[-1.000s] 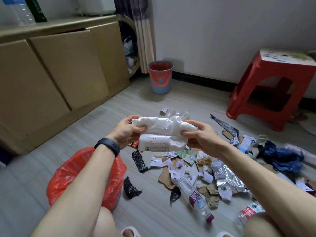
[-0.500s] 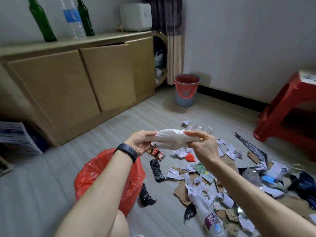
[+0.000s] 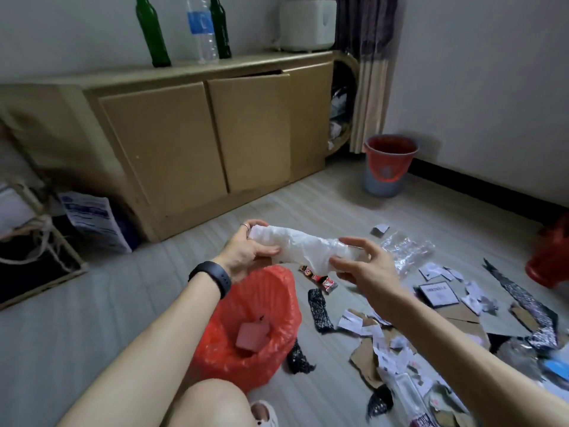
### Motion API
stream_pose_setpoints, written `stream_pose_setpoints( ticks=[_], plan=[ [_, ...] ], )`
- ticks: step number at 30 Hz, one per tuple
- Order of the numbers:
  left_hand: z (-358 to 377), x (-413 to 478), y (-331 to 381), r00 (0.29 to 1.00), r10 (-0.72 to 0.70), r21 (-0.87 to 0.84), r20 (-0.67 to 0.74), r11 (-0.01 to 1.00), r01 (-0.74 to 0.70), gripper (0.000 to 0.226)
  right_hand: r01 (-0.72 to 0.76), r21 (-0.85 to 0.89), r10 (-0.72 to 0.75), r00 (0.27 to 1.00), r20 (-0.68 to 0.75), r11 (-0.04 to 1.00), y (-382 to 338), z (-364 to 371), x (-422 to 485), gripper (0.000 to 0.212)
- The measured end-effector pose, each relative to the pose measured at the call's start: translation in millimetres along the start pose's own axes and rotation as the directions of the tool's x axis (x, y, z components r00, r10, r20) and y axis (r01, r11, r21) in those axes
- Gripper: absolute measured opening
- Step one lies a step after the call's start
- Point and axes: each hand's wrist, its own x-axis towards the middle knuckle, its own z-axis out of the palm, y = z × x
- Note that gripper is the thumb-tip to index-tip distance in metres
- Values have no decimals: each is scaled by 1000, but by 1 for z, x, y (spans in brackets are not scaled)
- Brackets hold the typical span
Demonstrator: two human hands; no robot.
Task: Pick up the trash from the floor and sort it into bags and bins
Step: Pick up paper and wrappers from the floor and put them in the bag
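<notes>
A crumpled white plastic wrapper point(image 3: 303, 246) is stretched between my hands, above the floor. My left hand point(image 3: 248, 252) grips its left end, a black band on the wrist. My right hand point(image 3: 360, 268) pinches its right end with thumb and lower fingers while the upper fingers spread. Just below sits an open red plastic bag point(image 3: 246, 328) with a pink block inside. Scattered trash lies to the right: torn paper scraps point(image 3: 358, 323), cardboard pieces point(image 3: 366, 360), black mesh strips point(image 3: 320, 309), small red candy wrappers point(image 3: 320, 277) and clear crinkled plastic point(image 3: 406, 251).
A grey bin with a red liner point(image 3: 389, 164) stands by the far wall. A tan cabinet point(image 3: 197, 134) with bottles on top runs along the left. Part of a red stool point(image 3: 549, 263) shows at the right edge. My knee point(image 3: 212, 402) is at the bottom.
The view swung left, bringing the red bag under my hands. The wrapper has been squeezed from a folded bundle into a long roll, and my right hand's fingers have loosened.
</notes>
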Motion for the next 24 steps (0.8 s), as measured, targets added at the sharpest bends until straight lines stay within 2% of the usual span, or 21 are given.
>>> stream_pose_setpoints(
  ticks=[2,4,6,8,10,12,15,19,22,24],
  plan=[
    [-36,2,-11,999,-3,229,-54,973,15,55,164,-285,-169,986,7,944,6,25,7,38],
    [-70,4,-28,994,-46,469,-102,879,89,52,283,-501,-248,959,136,818,17,49,13,39],
    [-96,7,-50,989,-28,704,-144,699,123,48,358,-647,-237,933,269,673,35,72,21,41],
    [-118,16,-76,982,42,877,-183,459,143,50,425,-760,-184,904,387,492,56,92,33,44],
    [-129,25,-100,980,78,939,-184,310,152,60,487,-816,-116,872,476,311,73,107,43,46],
    [-135,37,-118,978,91,964,-189,206,168,69,523,-826,-61,850,523,208,86,124,56,44],
    [-145,58,-142,971,125,974,-202,131,185,77,543,-822,11,833,553,171,103,154,82,42],
    [-154,63,-166,949,171,944,-266,245,221,85,543,-823,99,821,562,170,130,193,118,48],
    [-152,62,-175,927,247,952,-281,195,236,92,555,-810,77,814,576,191,144,220,135,33],
    [-151,63,-176,928,263,960,-263,171,224,94,521,-816,46,836,547,250,161,234,143,28]
  ],
)
